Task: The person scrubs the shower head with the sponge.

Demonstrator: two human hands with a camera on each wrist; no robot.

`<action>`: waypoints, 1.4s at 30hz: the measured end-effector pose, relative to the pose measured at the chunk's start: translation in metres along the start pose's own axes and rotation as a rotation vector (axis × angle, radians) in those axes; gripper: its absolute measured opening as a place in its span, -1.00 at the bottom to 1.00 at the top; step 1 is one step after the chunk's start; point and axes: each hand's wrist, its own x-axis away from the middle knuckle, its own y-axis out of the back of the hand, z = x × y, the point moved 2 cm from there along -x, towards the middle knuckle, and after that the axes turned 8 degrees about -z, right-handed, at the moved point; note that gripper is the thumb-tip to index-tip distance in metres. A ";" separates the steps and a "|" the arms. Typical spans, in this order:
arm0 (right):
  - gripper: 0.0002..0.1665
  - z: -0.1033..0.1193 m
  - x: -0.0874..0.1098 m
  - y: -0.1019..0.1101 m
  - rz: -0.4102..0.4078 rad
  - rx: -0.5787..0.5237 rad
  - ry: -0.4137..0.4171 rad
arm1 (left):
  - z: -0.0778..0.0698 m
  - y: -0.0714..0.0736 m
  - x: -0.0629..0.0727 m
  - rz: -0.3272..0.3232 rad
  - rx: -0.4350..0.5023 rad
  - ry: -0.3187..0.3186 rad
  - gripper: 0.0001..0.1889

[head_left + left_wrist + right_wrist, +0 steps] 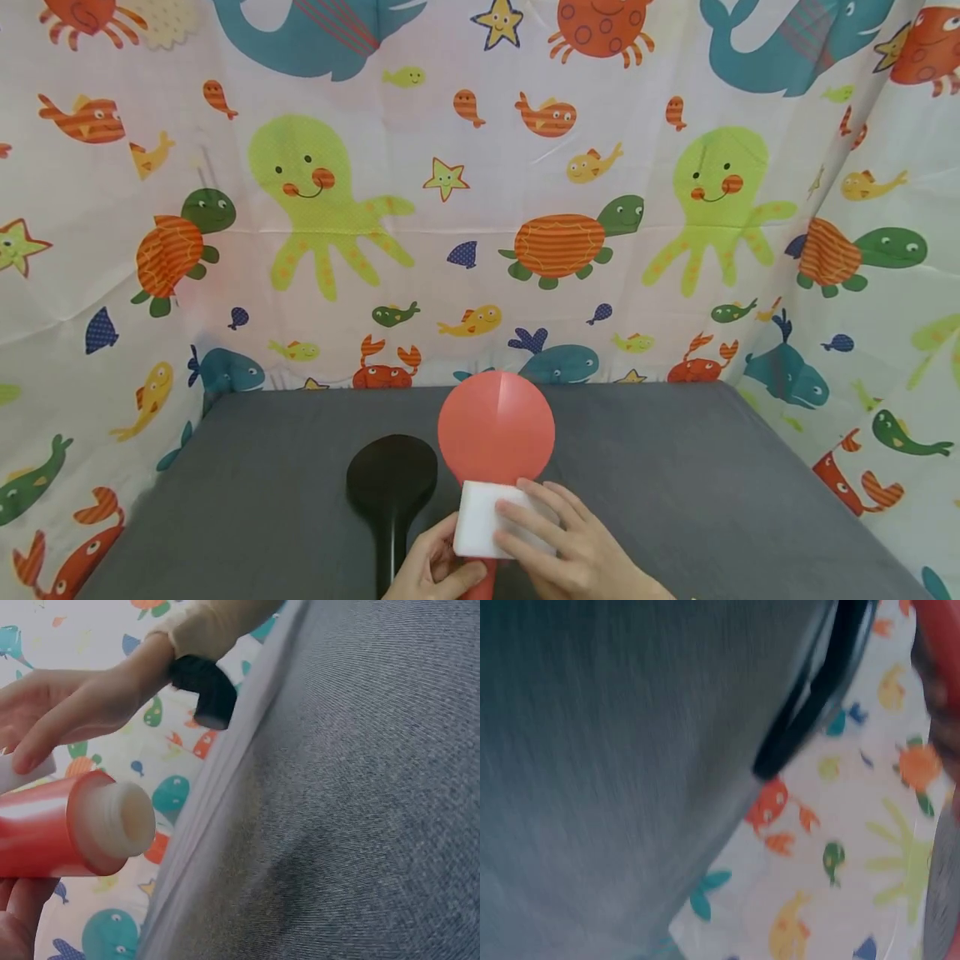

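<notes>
The left hand (435, 568) gripped a glossy red paddle (497, 425) by its cylindrical handle (37, 836), whose pale end was hollow. The right hand (577, 537) held a smooth white block (480, 518) against the neck. A black paddle (392, 479) lay beside, on the grey table (660, 467).

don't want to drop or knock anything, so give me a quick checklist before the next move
1. Left hand gripping the red paddle by its handle: ok.
2. Right hand holding the block: ok, fingers lie across its face.
3. Block touching the red paddle: cannot tell; it covers part of the paddle, hiding any contact.
4. Black paddle apart from the red paddle's round end: ok, a gap shows in the head view.
5. Left hand clear of the black paddle: cannot tell; they overlap low in the head view.
6. Pale handle tip uncovered: ok, left wrist view shows it bare.
</notes>
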 end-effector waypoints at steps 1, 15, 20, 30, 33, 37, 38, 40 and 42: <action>-0.64 -0.006 -0.001 0.002 -0.012 0.011 -0.012 | 0.000 0.000 0.000 0.007 0.017 0.014 -0.53; -0.57 -0.020 -0.006 0.000 -0.100 0.157 -0.254 | -0.004 -0.004 0.002 -0.034 0.057 0.084 -0.57; -0.64 0.010 0.000 -0.013 -0.065 0.094 -0.059 | -0.007 -0.004 0.002 0.065 0.136 -0.044 -0.59; -0.53 -0.034 0.002 -0.005 -0.162 0.116 -0.391 | -0.007 -0.012 0.008 0.179 0.473 0.044 -0.63; -0.53 -0.026 0.003 -0.009 -0.177 0.086 -0.380 | -0.007 -0.012 0.008 0.196 0.490 0.018 -0.62; -0.66 -0.005 0.002 -0.018 -0.177 0.049 -0.163 | -0.010 -0.010 0.008 0.213 0.515 -0.007 -0.62; -0.69 -0.001 0.001 -0.019 -0.171 0.039 -0.114 | -0.011 -0.010 0.007 0.217 0.516 -0.014 -0.62; -0.73 0.001 -0.001 -0.020 -0.154 0.051 -0.065 | -0.012 -0.010 0.007 0.224 0.523 -0.013 -0.61; -0.76 -0.004 -0.003 -0.018 -0.169 0.083 -0.059 | -0.013 -0.010 0.008 0.237 0.532 -0.002 -0.61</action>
